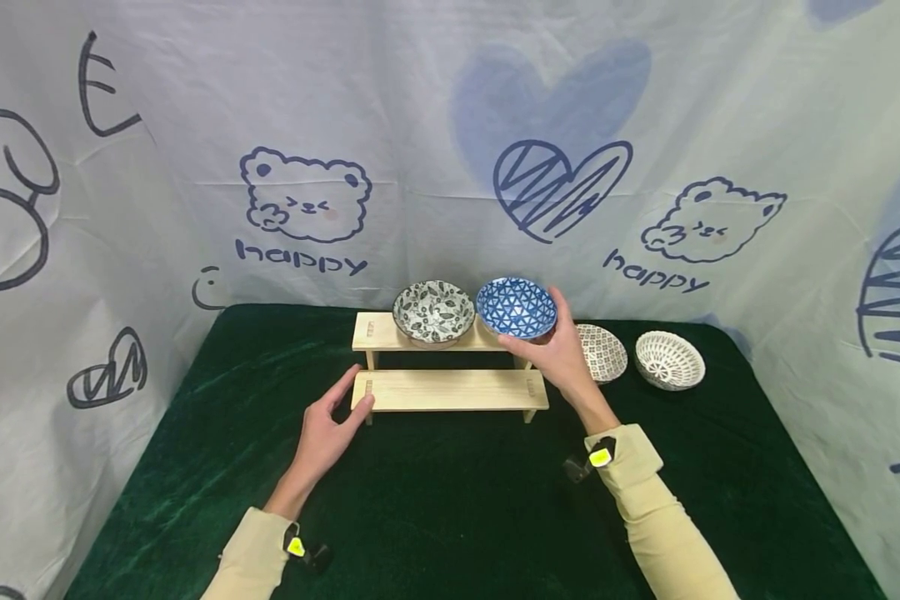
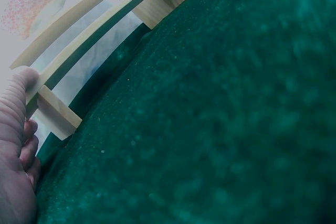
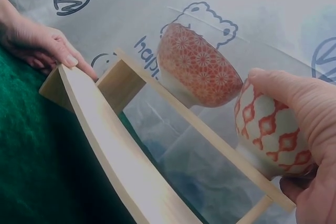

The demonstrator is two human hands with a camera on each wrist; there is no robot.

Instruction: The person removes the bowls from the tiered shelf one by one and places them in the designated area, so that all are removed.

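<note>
A two-step wooden display rack point(image 1: 450, 390) stands on the dark green cloth. On its upper step sit a bowl with a black-and-white leaf pattern point(image 1: 433, 312) and, to the right, a bowl with blue triangles inside point(image 1: 516, 307). My right hand point(image 1: 564, 354) grips the blue bowl at its right side, thumb in front. In the right wrist view, the gripped bowl's outside point(image 3: 273, 124) shows a reddish lattice, and its foot meets the step. My left hand point(image 1: 324, 433) holds the rack's left end; its thumb presses the lower board in the left wrist view.
Right of the rack, a round dish with a fine brown-and-white pattern point(image 1: 602, 353) is partly hidden by my right hand. Beside it stands a white bowl with dark marks point(image 1: 670, 361). A printed pale cloth point(image 1: 420, 217) hangs behind the table and along its sides.
</note>
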